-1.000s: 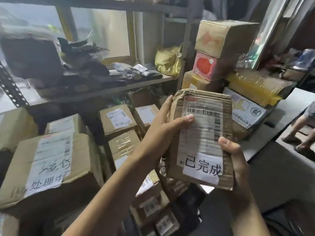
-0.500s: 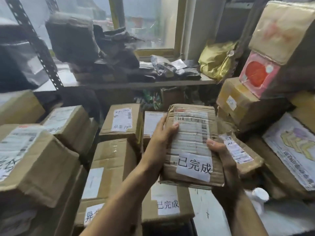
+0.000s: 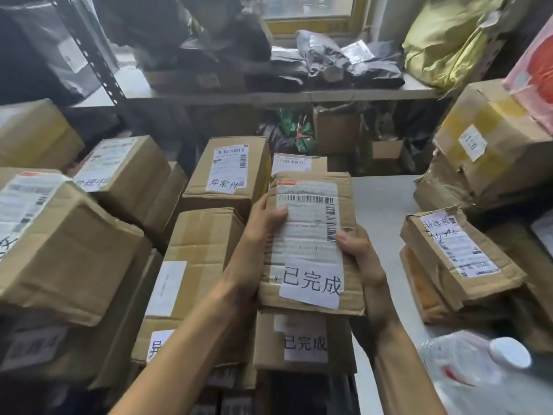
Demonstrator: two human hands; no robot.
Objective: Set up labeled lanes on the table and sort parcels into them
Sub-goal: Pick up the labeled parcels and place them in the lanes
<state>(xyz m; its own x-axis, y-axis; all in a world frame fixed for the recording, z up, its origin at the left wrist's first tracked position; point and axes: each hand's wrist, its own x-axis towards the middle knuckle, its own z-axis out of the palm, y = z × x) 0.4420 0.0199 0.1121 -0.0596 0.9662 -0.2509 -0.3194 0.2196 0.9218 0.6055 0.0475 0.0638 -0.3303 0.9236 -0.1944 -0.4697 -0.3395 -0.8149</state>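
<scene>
Head view. A flat brown cardboard parcel [image 3: 311, 244], with a white shipping label and a white paper slip handwritten 已完成, is held in the air by both hands. The left hand [image 3: 263, 232] grips its left edge, thumb on the label face and fingers behind. The right hand [image 3: 362, 259] grips its lower right edge, thumb on top and the other fingers hidden beneath. The parcel hangs directly above a brown carton [image 3: 305, 345] whose slip carries the same 已完成 marking. To the left stands a taller brown box [image 3: 227, 172] marked 异常件, among further stacked cartons. To the right, a bare strip of pale grey table [image 3: 380, 205] separates the held parcel from a worn flat parcel [image 3: 457, 253]. A clear plastic bottle with a white cap [image 3: 478, 366] lies at lower right.
</scene>
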